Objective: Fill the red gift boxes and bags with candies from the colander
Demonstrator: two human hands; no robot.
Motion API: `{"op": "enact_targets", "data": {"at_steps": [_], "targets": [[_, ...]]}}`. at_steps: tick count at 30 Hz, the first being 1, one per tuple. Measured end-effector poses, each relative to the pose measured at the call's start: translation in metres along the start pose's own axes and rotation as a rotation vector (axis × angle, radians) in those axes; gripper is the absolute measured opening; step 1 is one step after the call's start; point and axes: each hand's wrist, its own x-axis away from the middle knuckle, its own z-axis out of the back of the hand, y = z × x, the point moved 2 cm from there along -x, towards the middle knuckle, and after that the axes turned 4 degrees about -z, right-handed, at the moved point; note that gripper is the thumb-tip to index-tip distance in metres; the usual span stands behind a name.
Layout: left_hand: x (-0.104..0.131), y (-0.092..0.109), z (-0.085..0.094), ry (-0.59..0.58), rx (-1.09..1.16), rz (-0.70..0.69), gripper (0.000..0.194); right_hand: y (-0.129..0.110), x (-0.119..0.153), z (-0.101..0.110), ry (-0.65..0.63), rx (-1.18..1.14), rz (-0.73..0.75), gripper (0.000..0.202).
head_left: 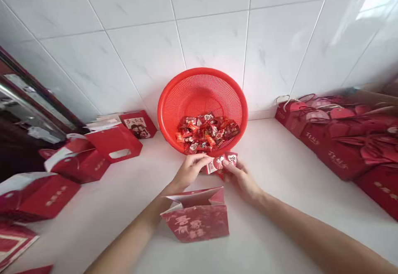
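Some sweets (215,165): were pinched between the fingers of left hand (192,169) and right hand (244,179);
Basket (202,71): stood at the counter's (264,141) back edge, holding a pile (207,135);
Open bag (197,223): stood between the arms (295,224);
Left bags (82,164), right bags (326,151): reached near that edge.

Two bare hands and two bare forearms, as follows. Left hand (193,167): raised palm inward, thumb and fingers pinched together, wrist slightly bent; left forearm (137,232) running diagonally up from the lower left. Right hand (241,178): level with its partner, just beside it, thumb extended toward the left, fingers curled beneath and partly hidden; right forearm (304,228) slanting up from the lower right corner, slightly blurred.
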Motion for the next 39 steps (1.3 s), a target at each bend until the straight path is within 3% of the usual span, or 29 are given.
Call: {"op": "enact_targets", "data": {"at_steps": [5, 10, 26, 39], "targets": [[0.003, 0.002, -0.006, -0.099, 0.135, 0.041, 0.048, 0.000, 0.003, 0.002, -0.019, 0.051, 0.005, 0.040], [0.006, 0.005, -0.012, -0.142, 0.023, -0.052, 0.036, 0.003, 0.003, 0.003, -0.059, 0.082, 0.038, 0.038], [0.006, 0.002, -0.011, -0.111, 0.103, -0.061, 0.039, -0.001, 0.003, 0.004, -0.123, 0.102, 0.042, 0.030], [0.005, -0.015, -0.013, -0.091, 0.283, -0.032, 0.041, -0.004, 0.004, 0.003, -0.071, 0.078, -0.003, 0.033]]}}
